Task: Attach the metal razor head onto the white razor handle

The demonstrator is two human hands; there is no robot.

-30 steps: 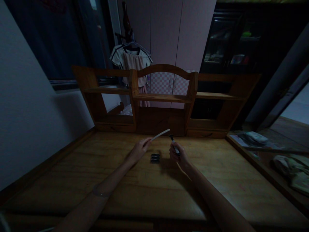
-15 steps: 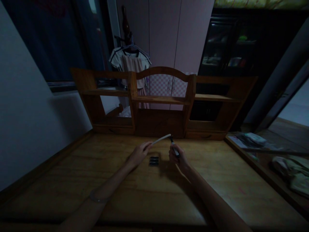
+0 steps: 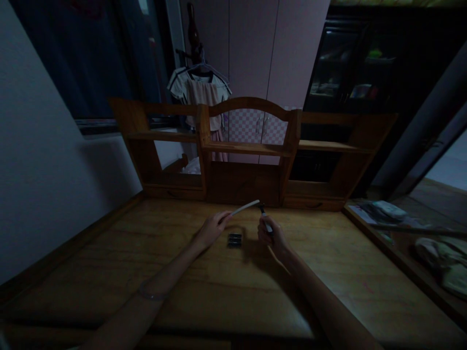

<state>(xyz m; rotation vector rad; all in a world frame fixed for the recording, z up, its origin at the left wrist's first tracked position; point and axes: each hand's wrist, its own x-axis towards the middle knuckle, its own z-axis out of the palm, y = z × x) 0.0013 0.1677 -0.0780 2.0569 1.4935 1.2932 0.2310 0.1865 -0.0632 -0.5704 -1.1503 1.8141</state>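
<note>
My left hand is closed on one end of a thin, slightly curved white strip, which points up and to the right over the table. In my right hand is a slim handheld tool with a small dark head and a light-and-dark handle; its kind is too dim to make out. The tool's head is close to the strip's free end; whether they touch I cannot tell. Between and just below my hands, a small dark pack with several bars lies on the wooden tabletop.
A wooden shelf unit stands along the table's far edge. Left is a white wall. Beyond the raised right edge, a lower surface holds cloth items and a packet. Clothes hang behind the shelf.
The tool's head has shifted slightly right and down, from against the strip's tip to just beside it. The view has shifted a little; both hands keep their holds.
</note>
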